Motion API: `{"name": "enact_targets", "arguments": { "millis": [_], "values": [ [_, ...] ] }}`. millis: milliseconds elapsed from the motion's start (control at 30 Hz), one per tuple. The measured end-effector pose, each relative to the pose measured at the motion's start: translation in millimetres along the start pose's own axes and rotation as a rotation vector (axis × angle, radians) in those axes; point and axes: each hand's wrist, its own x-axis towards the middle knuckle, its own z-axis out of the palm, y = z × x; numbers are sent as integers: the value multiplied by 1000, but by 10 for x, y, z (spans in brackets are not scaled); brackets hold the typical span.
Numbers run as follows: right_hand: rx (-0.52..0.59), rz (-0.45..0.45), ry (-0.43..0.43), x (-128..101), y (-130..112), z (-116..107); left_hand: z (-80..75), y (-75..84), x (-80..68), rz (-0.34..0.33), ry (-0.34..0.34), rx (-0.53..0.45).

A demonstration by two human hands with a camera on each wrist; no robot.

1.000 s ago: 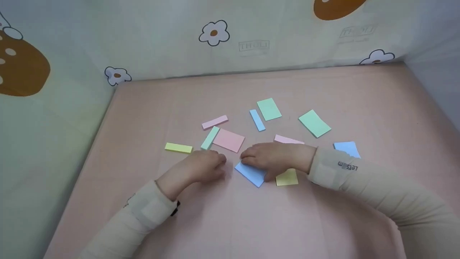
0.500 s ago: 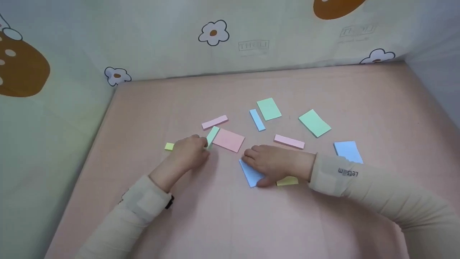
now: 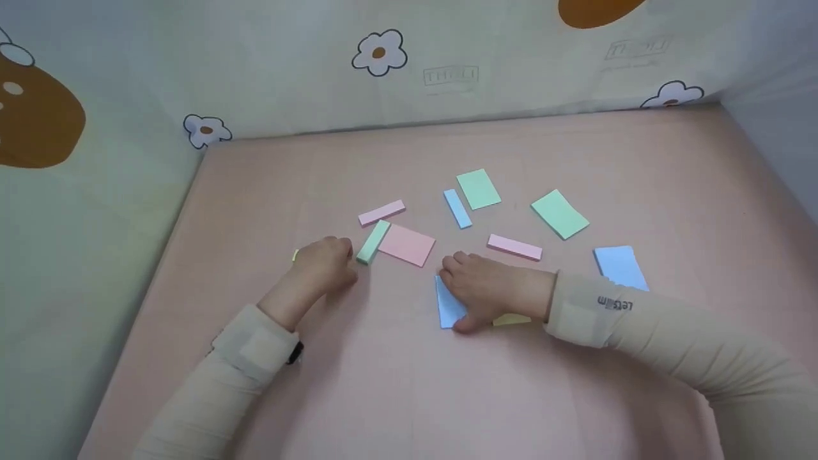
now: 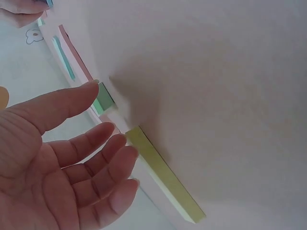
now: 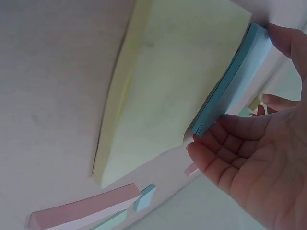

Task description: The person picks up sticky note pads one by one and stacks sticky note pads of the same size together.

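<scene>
Pink tabletop (image 3: 396, 396), right hand (image 3: 484, 287) holding a blue pad (image 3: 448, 309)

It sits between thumb and fingertips, just beside a yellow pad (image 5: 177, 72). The left hand (image 3: 318, 265), thumb and fingers loosely apart, is beside a yellow strip (image 4: 163, 172), near a green strip (image 3: 373, 242).

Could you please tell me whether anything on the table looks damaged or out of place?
Nothing stands out as spilled or plainly damaged. The layout is merely untidy: the green strip lies slanted by the pink pad, and the right hand holds a blue pad.
</scene>
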Motion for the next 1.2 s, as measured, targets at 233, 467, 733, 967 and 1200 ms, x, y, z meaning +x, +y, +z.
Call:
{"name": "enact_targets", "arguments": {
  "millis": [233, 467, 733, 967, 1200],
  "values": [
    [0, 18, 29, -18, -31, 47, 6, 10, -9, -1, -8, -10],
    [73, 16, 70, -49, 1, 51, -2, 2, -34, 24, -4, -4],
    [86, 17, 89, -54, 17, 71, -10, 4, -38, 39, 0, -6],
    [127, 69, 47, -23, 8, 82, -1, 9, -56, 25, 10, -4],
    [259, 123, -36, 56, 38, 19, 13, 6, -53, 5, 15, -26]
  ]
}}
